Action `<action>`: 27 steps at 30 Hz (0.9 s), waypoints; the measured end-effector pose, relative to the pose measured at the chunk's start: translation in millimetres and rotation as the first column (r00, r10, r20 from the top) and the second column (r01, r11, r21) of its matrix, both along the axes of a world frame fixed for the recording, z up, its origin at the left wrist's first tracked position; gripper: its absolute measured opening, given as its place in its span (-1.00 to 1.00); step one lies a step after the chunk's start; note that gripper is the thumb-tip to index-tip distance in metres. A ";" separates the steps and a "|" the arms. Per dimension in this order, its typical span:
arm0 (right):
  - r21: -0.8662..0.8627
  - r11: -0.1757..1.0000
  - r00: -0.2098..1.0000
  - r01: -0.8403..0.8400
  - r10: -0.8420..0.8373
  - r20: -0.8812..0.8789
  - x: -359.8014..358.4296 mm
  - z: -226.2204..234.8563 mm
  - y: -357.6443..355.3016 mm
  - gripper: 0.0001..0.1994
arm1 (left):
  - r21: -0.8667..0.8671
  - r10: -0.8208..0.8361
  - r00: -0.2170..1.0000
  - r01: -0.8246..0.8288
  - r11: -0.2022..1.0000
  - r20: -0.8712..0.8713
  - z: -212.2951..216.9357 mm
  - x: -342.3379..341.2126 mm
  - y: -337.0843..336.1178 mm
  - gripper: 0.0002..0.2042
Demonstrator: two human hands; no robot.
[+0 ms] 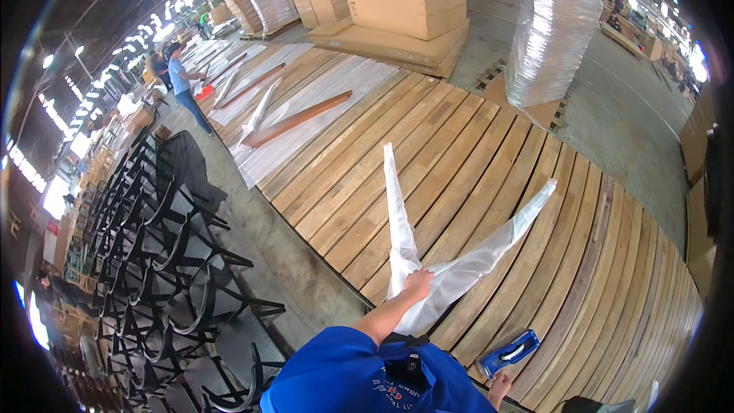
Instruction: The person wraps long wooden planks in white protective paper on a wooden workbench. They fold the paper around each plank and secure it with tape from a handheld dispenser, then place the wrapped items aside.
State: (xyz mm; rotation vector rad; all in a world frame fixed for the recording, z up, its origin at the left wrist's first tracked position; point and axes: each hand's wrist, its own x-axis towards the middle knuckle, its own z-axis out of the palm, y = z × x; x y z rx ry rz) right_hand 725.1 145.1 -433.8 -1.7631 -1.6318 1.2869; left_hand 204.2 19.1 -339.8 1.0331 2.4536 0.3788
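Note:
A V-shaped piece wrapped in white foam sheet [459,275] lies on the slatted wooden table [336,214] in front of me, its two arms pointing away. My left hand [418,283] is closed on the wrap near the joint of the V. To the right, by the near edge, my right hand [499,388] grips the lower end of a blue tape dispenser [511,353]. That hand's fingers are partly hidden. What lies inside the wrap shows only as a slim outline.
Farther along the table, brown wooden bars [302,118] rest on white foam sheets [344,80]. Cardboard boxes [409,8] stand beyond. A film-wrapped stack [550,34] is on the right. Black chairs [183,275] crowd the left floor, and a person in blue [182,80] stands at the far left.

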 end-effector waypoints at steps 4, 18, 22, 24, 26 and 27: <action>-0.355 0.906 0.951 0.230 -0.286 -0.113 -38.8 31.8 -10.7 -0.61 | 0.077 0.038 0.998 -0.042 0.996 0.042 -7.4 6.3 -8.9 -0.48; -0.180 0.949 0.963 0.260 -0.267 -0.019 -43.4 40.9 -21.2 -0.61 | 0.150 0.010 0.977 -0.042 0.988 0.211 -7.5 -13.0 -14.2 -0.47; -0.118 0.974 0.977 0.195 -0.203 -0.058 -47.6 42.1 -10.0 -0.65 | 0.148 -0.020 0.971 -0.016 0.989 0.237 -6.5 -16.9 -11.1 -0.46; -0.131 0.975 0.980 0.178 -0.187 -0.060 -55.1 49.3 -2.1 -0.67 | 0.166 -0.030 0.973 -0.009 0.986 0.230 -11.7 -18.5 -11.6 -0.45; -0.260 0.938 0.970 0.228 -0.242 -0.025 -57.6 62.6 2.0 -0.66 | 0.195 -0.025 0.978 -0.017 0.981 0.208 -16.9 -16.5 -15.6 -0.45; -0.304 0.921 0.963 0.242 -0.265 -0.037 -57.9 71.0 0.6 -0.64 | 0.206 -0.030 0.977 -0.014 0.978 0.209 -19.1 -17.2 -15.2 -0.45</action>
